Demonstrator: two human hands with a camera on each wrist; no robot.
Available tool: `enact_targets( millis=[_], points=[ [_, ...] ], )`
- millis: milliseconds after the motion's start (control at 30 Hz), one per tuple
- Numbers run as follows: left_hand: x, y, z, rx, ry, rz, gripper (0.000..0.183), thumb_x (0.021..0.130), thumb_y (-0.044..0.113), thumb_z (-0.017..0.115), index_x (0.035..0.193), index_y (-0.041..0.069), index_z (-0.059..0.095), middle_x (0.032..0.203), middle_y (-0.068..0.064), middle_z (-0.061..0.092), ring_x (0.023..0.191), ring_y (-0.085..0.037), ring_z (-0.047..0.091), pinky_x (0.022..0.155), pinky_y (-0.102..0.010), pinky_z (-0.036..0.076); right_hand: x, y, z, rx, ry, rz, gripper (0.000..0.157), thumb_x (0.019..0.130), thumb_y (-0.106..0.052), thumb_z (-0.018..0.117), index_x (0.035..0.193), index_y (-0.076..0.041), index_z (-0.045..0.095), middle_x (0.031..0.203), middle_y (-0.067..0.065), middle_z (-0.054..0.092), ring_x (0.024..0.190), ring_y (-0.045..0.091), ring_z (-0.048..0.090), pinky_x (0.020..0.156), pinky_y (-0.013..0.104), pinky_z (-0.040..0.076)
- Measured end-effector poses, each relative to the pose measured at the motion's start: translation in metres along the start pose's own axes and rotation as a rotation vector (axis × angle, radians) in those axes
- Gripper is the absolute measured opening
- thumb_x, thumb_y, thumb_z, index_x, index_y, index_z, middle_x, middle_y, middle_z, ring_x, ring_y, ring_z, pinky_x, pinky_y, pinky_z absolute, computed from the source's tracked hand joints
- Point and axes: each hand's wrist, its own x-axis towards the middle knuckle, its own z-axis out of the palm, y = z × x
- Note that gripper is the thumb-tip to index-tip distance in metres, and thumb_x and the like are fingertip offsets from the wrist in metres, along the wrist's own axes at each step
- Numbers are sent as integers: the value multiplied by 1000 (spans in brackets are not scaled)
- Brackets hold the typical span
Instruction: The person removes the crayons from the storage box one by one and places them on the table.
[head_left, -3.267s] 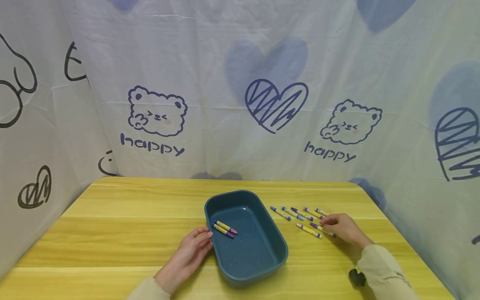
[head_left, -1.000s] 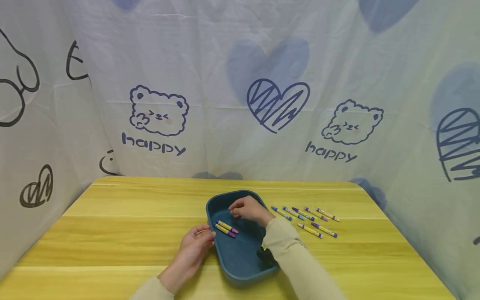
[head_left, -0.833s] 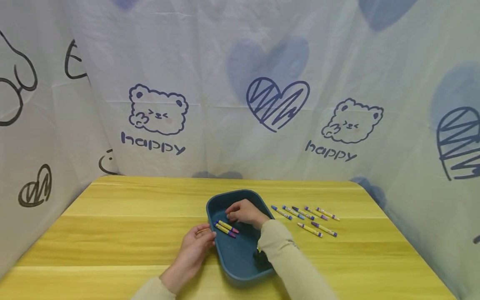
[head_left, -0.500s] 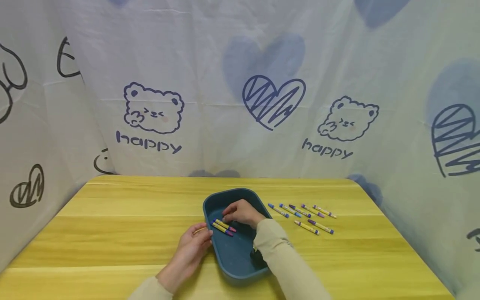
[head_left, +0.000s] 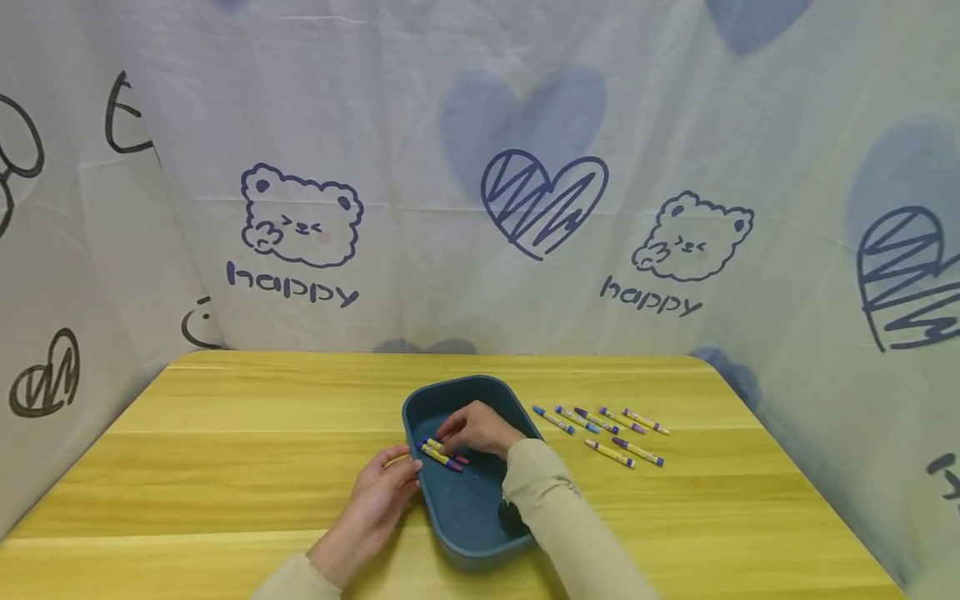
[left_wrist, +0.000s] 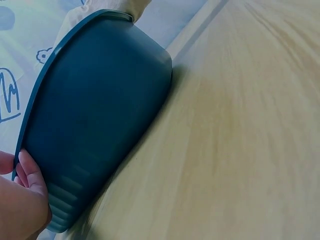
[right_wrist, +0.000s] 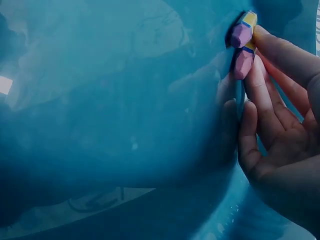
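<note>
My left hand (head_left: 378, 492) grips the left rim of a dark teal bin (head_left: 480, 553), thumb and fingers on either side of it in the left wrist view. Inside the bin, against its left wall, two yellow-wrapped crayons lie side by side. The nearer is a purple crayon (head_left: 441, 457); a pink crayon (right_wrist: 244, 64) lies just beyond it. My right hand (head_left: 480, 429) reaches into the bin from the right and pinches the pink crayon between thumb and fingers. Its middle is hidden by the fingertips in the head view.
Several crayons lie on the wooden table (head_left: 262, 433) right of the bin, among them a light blue crayon (head_left: 553, 420) and a cream-tipped crayon (head_left: 609, 453). A white curtain (head_left: 420, 167) with bear and heart drawings stands behind the table.
My right hand has left the purple crayon on the table at right, moved left into the bin, and lowered its fingertips to the pink crayon. My left hand stays on the rim.
</note>
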Motion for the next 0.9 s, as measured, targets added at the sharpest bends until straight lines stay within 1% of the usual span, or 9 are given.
enact_targets(
  millis=[167,300,400,567,733,900],
  points=[
    [0,0,0,6,7,-5,30,92,-6,50,119,-7,38,91,-4,53,80,-10,55,71,-20,48,1,0,0,-81,-25,-33,15,81,-5,76,95,-1,75,87,5,72,80,9,63,76,24,51],
    [0,-1,0,10,15,-12,31,91,-6,50,120,-7,37,94,-5,54,80,-11,55,71,-20,48,2,2,1,-111,-27,-46,13,82,-7,75,94,-4,76,90,3,72,84,10,62,75,25,51],
    [-1,-1,0,16,16,-16,31,91,-6,50,120,-7,37,94,-5,53,80,-11,54,71,-21,48,1,1,1,-100,-6,-36,11,82,-5,74,93,-3,76,89,4,72,79,10,61,69,25,51],
    [0,-1,-1,22,12,-16,31,93,-4,50,121,-7,37,95,-5,53,80,-11,54,72,-21,48,1,1,2,-26,55,10,10,83,-2,70,92,-1,76,84,4,70,66,10,60,58,24,51],
    [0,0,-2,25,11,-26,34,94,-2,51,124,-8,35,98,-6,52,82,-11,54,73,-21,48,2,0,0,20,84,29,10,85,-4,69,93,-2,75,84,3,69,66,10,60,60,25,52],
    [1,-1,-2,24,1,-27,34,94,-2,50,124,-7,35,97,-5,53,82,-11,54,73,-21,48,3,0,-1,30,100,36,9,86,-5,70,93,-2,75,85,3,68,66,12,60,60,27,53]
  ],
)
